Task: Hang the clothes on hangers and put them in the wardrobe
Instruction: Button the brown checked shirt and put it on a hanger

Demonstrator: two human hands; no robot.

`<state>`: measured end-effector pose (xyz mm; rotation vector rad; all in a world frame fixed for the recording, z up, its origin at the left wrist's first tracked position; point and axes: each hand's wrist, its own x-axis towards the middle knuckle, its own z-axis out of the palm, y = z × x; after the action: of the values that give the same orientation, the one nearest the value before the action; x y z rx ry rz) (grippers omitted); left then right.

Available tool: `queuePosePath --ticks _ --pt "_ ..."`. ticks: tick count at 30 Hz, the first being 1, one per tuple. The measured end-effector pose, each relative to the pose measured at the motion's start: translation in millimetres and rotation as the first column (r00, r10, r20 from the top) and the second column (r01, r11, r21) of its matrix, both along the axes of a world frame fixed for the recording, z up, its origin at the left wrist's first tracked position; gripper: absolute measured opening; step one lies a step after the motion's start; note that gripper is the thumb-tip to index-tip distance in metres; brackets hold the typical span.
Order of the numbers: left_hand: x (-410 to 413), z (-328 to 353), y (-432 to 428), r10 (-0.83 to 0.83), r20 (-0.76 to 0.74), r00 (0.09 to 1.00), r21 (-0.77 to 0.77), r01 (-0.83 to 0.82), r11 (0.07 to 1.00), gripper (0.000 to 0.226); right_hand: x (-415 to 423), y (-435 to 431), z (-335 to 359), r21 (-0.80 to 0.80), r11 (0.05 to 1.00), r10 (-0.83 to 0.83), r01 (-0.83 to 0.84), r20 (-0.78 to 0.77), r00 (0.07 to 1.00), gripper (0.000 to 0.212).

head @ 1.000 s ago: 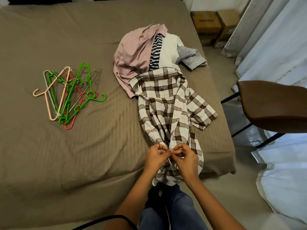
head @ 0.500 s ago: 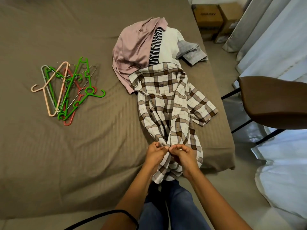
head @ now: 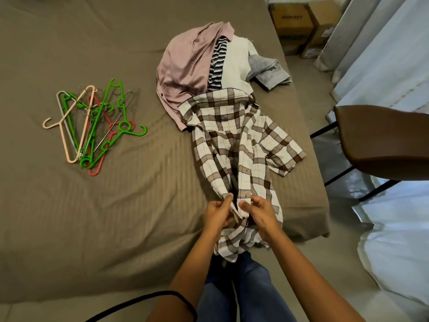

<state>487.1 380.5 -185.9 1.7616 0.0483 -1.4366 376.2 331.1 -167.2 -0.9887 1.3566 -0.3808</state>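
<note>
Checked shirt (head: 241,145) lay front-up along the right side of the bed (head: 116,205), collar toward the far edge, hem hanging over the near edge. Front was open down the middle.

Left hand (head: 217,213): fingers (head: 227,200) curled, pinching the shirt's left front edge close to the hem. Right hand (head: 261,213): thumb and fingers clamped on the other front edge, the strip with the buttonholes. Hands sat just beside each other above the bed's near edge, a narrow strip of cloth between them. Couldn't tell if a button was in the pinch.

Rest of the clothes were piled at the far right of the bed, touching the collar: pink top (head: 185,66), striped piece (head: 218,63), white piece (head: 239,59), grey piece (head: 269,70) nearest the right edge.

Hangers (head: 92,124) lay in a loose heap on the left half of the bed, well apart from the shirt: green, peach, red, grey, plus wire ones.

Off the bed on the right: brown chair (head: 383,145), cardboard boxes (head: 294,22), curtains (head: 383,54).
</note>
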Motion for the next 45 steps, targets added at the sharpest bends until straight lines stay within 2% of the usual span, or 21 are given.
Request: queuePosePath --ticks 2,5,8,10,12,16,20,22,24,25,28,33,36,41,45 --pt "3.8 -2.4 -13.2 -0.003 0.028 1.000 0.045 0.002 0.999 0.026 -4.1 6.1 1.9 -0.094 0.995 0.016 -0.017 -0.009 1.000 0.018" --pt "3.5 -5.0 -26.5 -0.012 0.050 0.999 0.045 0.010 0.999 0.008 -6.3 10.7 6.7 -0.226 0.973 0.024 -0.043 -0.085 0.996 0.024" --pt "2.0 -3.1 -25.3 0.047 -0.050 0.998 -0.053 -0.050 0.997 0.008 -8.8 10.5 9.6 -0.373 0.928 -0.097 0.017 -0.197 0.976 0.008" --pt "0.9 1.6 -19.1 0.035 -0.124 0.992 -0.118 -0.050 0.992 0.011 -9.7 8.3 12.2 -0.478 0.879 -0.140 0.004 -0.248 0.959 0.008" --pt "1.5 5.8 -13.5 0.000 -0.158 0.987 -0.158 -0.025 0.987 0.009 -9.5 5.6 15.2 -0.545 0.836 -0.112 -0.063 -0.282 0.953 0.011" --pt "4.8 13.5 -8.2 -0.051 -0.129 0.990 -0.203 0.025 0.979 0.010 -5.8 2.8 21.2 -0.488 0.847 0.047 -0.208 -0.320 0.946 0.012" --pt "5.8 19.6 -3.8 -0.026 -0.085 0.996 -0.214 0.007 0.977 0.011 -6.8 2.8 20.0 -0.402 0.897 0.100 -0.186 -0.225 0.969 0.012" --pt "4.4 22.0 -1.7 0.005 -0.065 0.998 -0.232 -0.020 0.972 0.020 -7.9 3.1 19.0 -0.370 0.914 0.112 -0.166 -0.162 0.980 0.014" --pt "1.5 24.3 0.2 0.027 -0.020 0.999 -0.263 -0.031 0.964 0.038 -9.1 3.1 17.3 -0.358 0.910 0.152 -0.207 -0.176 0.973 0.014" --pt "0.0 25.8 0.4 0.042 0.003 0.999 -0.276 -0.039 0.960 0.040 -9.4 3.1 16.7 -0.349 0.909 0.171 -0.226 -0.181 0.968 0.014" --pt "-1.4 27.4 0.1 0.066 0.084 0.994 -0.293 -0.039 0.955 0.031 -10.6 3.4 15.3 -0.312 0.932 0.166 -0.183 -0.081 0.983 0.013" --pt "-3.0 29.3 0.5 0.083 0.160 0.984 -0.289 -0.034 0.957 0.034 -10.0 10.0 18.2 -0.323 0.943 0.084 -0.079 -0.001 0.996 0.008" --pt "-3.5 30.6 0.6 0.069 0.148 0.987 -0.254 -0.030 0.967 0.036 -8.3 15.2 17.2 -0.357 0.933 0.032 -0.049 -0.052 0.998 0.008" --pt "-5.5 33.5 1.4 0.099 0.043 0.994 -0.148 -0.092 0.985 0.030 -2.6 25.0 20.8 -0.473 0.876 0.007 -0.094 -0.184 0.983 0.009" --pt "-6.5 37.3 0.5 0.152 0.018 0.988 -0.120 -0.149 0.982 0.019 1.0 28.9 20.1 -0.615 0.755 0.012 -0.225 -0.330 0.944 0.015"
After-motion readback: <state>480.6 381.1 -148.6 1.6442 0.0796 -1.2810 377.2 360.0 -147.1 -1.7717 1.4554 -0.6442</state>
